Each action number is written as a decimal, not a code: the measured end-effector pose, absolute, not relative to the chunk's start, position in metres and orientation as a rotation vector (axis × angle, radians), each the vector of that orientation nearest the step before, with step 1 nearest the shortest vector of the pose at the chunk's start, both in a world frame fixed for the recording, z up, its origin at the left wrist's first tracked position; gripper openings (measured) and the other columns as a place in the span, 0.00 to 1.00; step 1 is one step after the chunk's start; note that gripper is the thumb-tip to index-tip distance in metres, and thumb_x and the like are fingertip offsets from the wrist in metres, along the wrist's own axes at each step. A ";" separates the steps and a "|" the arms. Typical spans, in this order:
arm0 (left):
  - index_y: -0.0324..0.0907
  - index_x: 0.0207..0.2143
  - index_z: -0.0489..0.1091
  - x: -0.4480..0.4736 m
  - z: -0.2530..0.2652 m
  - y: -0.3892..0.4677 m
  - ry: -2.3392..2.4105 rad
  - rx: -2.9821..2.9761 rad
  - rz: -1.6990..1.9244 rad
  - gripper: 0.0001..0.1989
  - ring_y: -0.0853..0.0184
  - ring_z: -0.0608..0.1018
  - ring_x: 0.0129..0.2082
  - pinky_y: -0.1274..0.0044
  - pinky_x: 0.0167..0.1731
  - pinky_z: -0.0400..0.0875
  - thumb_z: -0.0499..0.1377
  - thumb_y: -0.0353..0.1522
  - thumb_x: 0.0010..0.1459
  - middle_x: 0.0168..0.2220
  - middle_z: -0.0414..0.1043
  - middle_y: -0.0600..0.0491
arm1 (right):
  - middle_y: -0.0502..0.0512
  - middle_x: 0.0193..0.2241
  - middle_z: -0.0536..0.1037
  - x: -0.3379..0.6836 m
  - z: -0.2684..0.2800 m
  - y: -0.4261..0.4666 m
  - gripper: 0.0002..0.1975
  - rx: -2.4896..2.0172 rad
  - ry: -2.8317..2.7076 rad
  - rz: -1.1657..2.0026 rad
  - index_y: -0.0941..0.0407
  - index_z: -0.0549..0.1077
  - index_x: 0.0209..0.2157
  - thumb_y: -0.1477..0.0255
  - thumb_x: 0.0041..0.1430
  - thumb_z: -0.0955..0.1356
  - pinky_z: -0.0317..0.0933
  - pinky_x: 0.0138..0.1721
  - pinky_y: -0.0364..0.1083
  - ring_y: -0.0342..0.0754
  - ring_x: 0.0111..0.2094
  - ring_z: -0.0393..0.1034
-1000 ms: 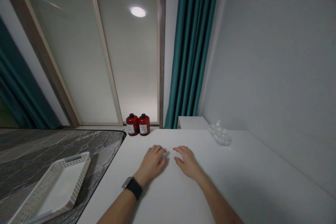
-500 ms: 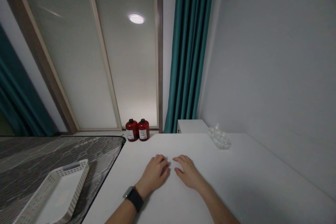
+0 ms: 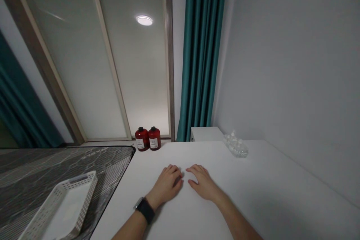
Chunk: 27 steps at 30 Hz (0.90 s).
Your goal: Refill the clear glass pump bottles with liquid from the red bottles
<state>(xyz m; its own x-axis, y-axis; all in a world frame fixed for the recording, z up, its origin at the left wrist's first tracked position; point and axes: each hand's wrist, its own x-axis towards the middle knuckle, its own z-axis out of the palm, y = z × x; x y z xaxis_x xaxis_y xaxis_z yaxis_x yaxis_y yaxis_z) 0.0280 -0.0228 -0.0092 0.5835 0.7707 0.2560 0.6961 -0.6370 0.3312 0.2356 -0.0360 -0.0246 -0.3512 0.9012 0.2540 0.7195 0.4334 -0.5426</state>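
My left hand (image 3: 168, 183) rests on the white table (image 3: 182, 217), its fingers bent and apart from the thumb, holding nothing. A dark-banded watch (image 3: 144, 210) is on that wrist. Just to the right, my right hand (image 3: 204, 182) lies palm down on the same surface, thumb and fingers spread, with nothing in it. A small gap of bare tabletop separates the two hands. Beyond them, at the far left corner, stand two dark red bottles, one (image 3: 142, 139) beside the other (image 3: 154, 138), both with black caps and white labels.
A clear, crumpled-looking plastic item (image 3: 236, 146) lies at the far right of the table. On the left, a white perforated basket (image 3: 90, 191) sits on a grey patterned mattress (image 3: 112, 165). Behind are a white cabinet (image 3: 206, 134), a teal curtain (image 3: 201, 63) and a wall.
Both hands keep their place and pose on the table. Only the camera's view has shifted very slightly.
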 end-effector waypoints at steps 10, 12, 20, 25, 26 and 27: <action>0.44 0.40 0.72 0.026 -0.010 -0.023 1.202 2.567 0.597 0.08 0.60 0.70 0.46 0.68 0.46 0.65 0.55 0.28 0.61 0.43 0.72 0.50 | 0.59 0.48 0.75 0.235 -0.028 -0.035 0.20 -1.371 -2.143 0.471 0.55 0.72 0.52 0.77 0.58 0.66 0.57 0.58 0.53 0.55 0.52 0.66; 0.44 0.40 0.72 0.026 -0.010 -0.023 1.197 2.561 0.606 0.08 0.60 0.71 0.46 0.68 0.46 0.65 0.55 0.28 0.61 0.43 0.72 0.50 | 0.59 0.48 0.75 0.234 -0.029 -0.035 0.19 -1.377 -2.135 0.462 0.55 0.72 0.52 0.77 0.58 0.66 0.57 0.57 0.54 0.55 0.52 0.67; 0.45 0.40 0.72 0.026 -0.014 -0.021 1.199 2.553 0.624 0.08 0.60 0.71 0.46 0.69 0.45 0.64 0.56 0.28 0.60 0.43 0.72 0.50 | 0.58 0.48 0.75 0.235 -0.035 -0.034 0.19 -1.350 -2.102 0.480 0.53 0.73 0.50 0.77 0.57 0.66 0.58 0.56 0.53 0.55 0.52 0.67; 0.45 0.40 0.73 0.025 -0.015 -0.021 1.203 2.547 0.641 0.08 0.60 0.71 0.46 0.69 0.46 0.64 0.55 0.27 0.60 0.43 0.72 0.51 | 0.57 0.48 0.75 0.236 -0.037 -0.033 0.19 -1.331 -2.096 0.480 0.53 0.73 0.50 0.78 0.57 0.66 0.58 0.56 0.53 0.54 0.52 0.67; 0.45 0.40 0.73 0.025 -0.015 -0.021 1.202 2.544 0.644 0.08 0.60 0.71 0.46 0.69 0.46 0.64 0.56 0.27 0.60 0.43 0.72 0.51 | 0.57 0.47 0.75 0.236 -0.038 -0.033 0.19 -1.330 -2.094 0.479 0.53 0.73 0.50 0.78 0.57 0.66 0.58 0.56 0.53 0.54 0.52 0.67; 0.45 0.40 0.73 0.025 -0.014 -0.022 1.201 2.541 0.644 0.08 0.60 0.71 0.46 0.69 0.46 0.64 0.56 0.27 0.60 0.43 0.72 0.50 | 0.57 0.47 0.75 0.236 -0.038 -0.033 0.19 -1.331 -2.091 0.477 0.53 0.73 0.50 0.78 0.57 0.66 0.58 0.56 0.53 0.54 0.52 0.67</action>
<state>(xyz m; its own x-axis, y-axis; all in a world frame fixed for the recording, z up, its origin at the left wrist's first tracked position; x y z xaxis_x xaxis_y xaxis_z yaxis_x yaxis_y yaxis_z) 0.0251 -0.0217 -0.0143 0.5609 0.7789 0.2806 0.6647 -0.6257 0.4083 0.2363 -0.0334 -0.0384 -0.3107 0.9024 0.2987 0.6836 0.4304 -0.5894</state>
